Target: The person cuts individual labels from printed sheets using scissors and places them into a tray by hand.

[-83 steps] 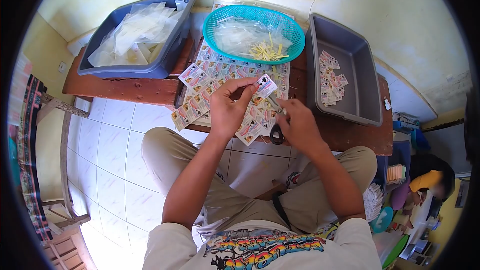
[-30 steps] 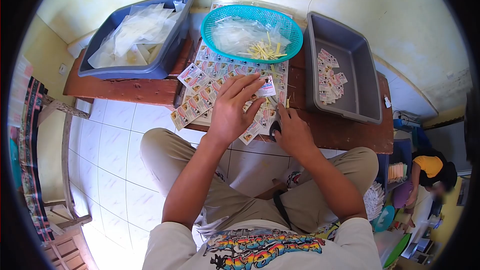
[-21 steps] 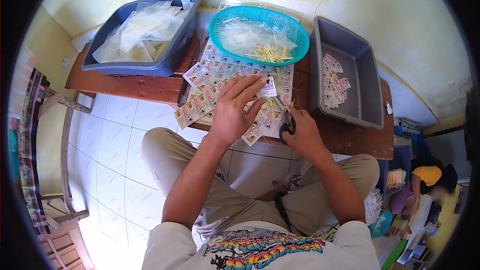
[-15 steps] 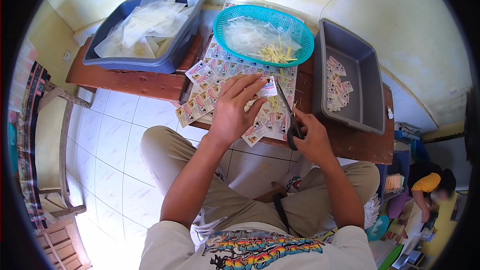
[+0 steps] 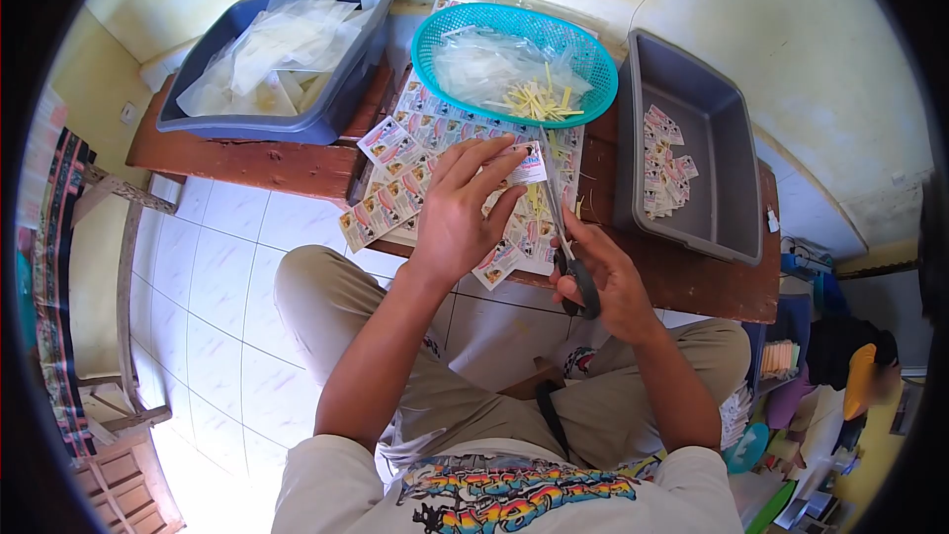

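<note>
My left hand (image 5: 462, 200) pinches a small printed label (image 5: 530, 166) above the bench. In my right hand (image 5: 609, 279) is a pair of scissors (image 5: 583, 287) with black handles, its blades pointing away from me along the label's right edge. Whether the blades touch the label I cannot tell. Beneath my hands lie printed label sheets (image 5: 474, 133) and loose strips of labels (image 5: 381, 208), partly hidden by my left hand.
A blue-grey tub (image 5: 321, 126) of translucent plastic sheets stands left on the wooden bench (image 5: 257, 153). A turquoise basket (image 5: 430, 69) holds clear plastic and yellow strips. The grey tub (image 5: 717, 119) at right contains cut labels (image 5: 667, 173). Another person (image 5: 858, 376) is at far right.
The scissors have turned more upright and their handles have come nearer to me, along with my right hand. My left hand still holds the label. The other person has shifted posture.
</note>
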Demonstrator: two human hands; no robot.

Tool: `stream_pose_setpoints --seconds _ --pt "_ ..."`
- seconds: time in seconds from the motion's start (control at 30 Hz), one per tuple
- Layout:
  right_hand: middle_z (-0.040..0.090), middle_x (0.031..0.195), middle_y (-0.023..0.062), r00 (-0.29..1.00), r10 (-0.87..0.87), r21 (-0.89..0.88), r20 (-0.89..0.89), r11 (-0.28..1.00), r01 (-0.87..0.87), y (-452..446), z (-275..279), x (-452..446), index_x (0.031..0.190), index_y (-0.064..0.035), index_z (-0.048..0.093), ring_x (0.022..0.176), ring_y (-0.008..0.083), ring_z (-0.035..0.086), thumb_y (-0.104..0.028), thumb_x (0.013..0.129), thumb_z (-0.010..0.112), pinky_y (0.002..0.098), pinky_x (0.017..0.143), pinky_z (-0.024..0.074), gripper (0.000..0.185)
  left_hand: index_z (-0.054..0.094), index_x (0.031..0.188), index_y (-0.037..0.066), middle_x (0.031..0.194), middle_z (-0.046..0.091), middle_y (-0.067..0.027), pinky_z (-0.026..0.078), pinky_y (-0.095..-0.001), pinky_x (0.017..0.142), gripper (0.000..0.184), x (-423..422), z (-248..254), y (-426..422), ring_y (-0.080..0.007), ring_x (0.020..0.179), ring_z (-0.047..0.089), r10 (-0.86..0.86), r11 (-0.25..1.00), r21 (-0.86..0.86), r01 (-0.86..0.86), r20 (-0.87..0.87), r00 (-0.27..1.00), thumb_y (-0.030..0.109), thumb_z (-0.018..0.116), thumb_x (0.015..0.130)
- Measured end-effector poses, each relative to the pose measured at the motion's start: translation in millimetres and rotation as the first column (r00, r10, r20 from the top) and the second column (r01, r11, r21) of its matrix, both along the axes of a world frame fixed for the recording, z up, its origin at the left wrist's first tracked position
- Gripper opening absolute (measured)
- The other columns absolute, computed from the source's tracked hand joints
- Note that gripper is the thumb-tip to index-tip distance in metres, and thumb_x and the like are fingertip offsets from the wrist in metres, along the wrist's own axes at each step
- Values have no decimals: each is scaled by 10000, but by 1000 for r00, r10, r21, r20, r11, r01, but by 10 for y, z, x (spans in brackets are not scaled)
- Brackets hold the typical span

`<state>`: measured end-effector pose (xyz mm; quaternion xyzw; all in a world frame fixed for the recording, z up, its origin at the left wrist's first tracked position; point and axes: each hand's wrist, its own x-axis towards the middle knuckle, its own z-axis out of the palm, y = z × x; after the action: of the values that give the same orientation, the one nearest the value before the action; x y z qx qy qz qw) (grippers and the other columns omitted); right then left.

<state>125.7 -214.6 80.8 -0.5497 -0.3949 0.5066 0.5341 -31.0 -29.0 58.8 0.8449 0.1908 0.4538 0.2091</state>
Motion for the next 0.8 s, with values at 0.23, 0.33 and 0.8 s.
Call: stream_pose_setpoints --seconds 0.23,0.33,0.8 --pt "519 1300 72 1000 4 43 9 999 -4 26 -24 -42 1659 -77 363 991 137 635 -90 927 810 301 814 596 858 744 1245 56 1313 698 -115 531 -452 1010 429 -5 -7 6 -335 1169 649 -18 1000 -8 18 -1 1000 49 831 825" --pt "511 1248 55 1000 -8 37 11 999 7 47 8 -64 1657 -70 365 951 103 628 30 919 783 281 824 580 854 749 1257 72 1308 705 -110 543 -444 973 478 -2 -8 3 -337 1150 661 -10 1000 -1 10 16 1000 37 863 795" --pt "493 1243 55 1000 -16 47 27 999 14 63 -5 -80 1653 -91 378 956 116 611 27 926 782 273 772 597 840 747 1258 67 1314 705 -114 542 -448 972 480 -6 -19 5 -344 1154 659 -24 1000 -8 24 17 1000 28 860 793"
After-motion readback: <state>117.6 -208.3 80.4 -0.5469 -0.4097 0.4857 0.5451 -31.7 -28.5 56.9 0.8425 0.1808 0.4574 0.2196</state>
